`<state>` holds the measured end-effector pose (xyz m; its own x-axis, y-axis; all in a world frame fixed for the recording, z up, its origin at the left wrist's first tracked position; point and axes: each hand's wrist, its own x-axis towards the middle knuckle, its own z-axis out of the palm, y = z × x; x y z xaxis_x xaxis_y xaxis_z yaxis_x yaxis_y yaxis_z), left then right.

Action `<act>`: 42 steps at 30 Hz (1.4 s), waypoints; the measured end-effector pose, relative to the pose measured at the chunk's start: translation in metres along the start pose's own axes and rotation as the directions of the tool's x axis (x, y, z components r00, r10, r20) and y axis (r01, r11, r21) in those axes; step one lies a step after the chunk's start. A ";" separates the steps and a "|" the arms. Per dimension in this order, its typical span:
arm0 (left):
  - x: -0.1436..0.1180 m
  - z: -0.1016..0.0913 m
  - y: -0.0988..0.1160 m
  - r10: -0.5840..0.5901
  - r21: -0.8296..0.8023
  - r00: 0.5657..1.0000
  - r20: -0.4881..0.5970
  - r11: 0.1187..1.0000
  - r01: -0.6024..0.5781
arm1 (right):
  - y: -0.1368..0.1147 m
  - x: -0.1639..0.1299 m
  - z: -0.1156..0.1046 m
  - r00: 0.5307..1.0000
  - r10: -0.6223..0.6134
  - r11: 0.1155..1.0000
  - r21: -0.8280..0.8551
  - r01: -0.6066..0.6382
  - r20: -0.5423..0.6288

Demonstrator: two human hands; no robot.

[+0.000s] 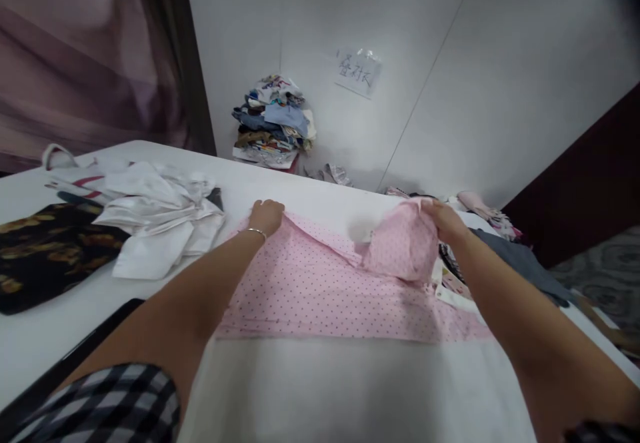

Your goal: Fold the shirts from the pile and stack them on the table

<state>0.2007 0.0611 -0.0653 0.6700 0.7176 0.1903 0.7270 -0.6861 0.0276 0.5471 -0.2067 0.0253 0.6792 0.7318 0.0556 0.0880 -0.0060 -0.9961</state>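
A pink garment with small dark dots (320, 283) lies spread on the white table (310, 193) in front of me. My left hand (266, 216) grips its far left corner, fingers closed on the cloth; a thin bracelet circles that wrist. My right hand (443, 220) holds the far right part of the garment, lifted and bunched above the table. Both forearms reach out over the cloth.
Crumpled white clothes (160, 220) and a dark patterned garment (45, 243) lie at the left. A pile of mixed clothes (273, 123) sits on the floor by the white wall under a paper label (357, 71). More garments (500, 230) lie at the right edge.
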 end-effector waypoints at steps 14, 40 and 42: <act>-0.072 -0.027 -0.024 0.190 0.016 0.976 -0.108 0.982 -0.189 | -0.036 -0.061 -0.051 0.919 -0.356 0.839 0.376 0.393 -0.168; -0.177 -0.061 0.066 0.198 -0.582 0.980 0.017 0.799 -0.152 | 0.000 -0.197 -0.051 0.988 -0.134 0.985 0.119 0.124 0.080; -0.183 -0.074 0.101 0.270 -0.678 0.962 -0.025 0.703 -0.215 | -0.014 -0.198 -0.023 0.949 -0.076 0.992 -0.071 0.102 0.306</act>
<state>0.1409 -0.1484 -0.0246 0.8375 0.5021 0.2154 0.2651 -0.7182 0.6433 0.4275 -0.3672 0.0299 0.4147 0.9036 0.1072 0.2081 0.0206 -0.9779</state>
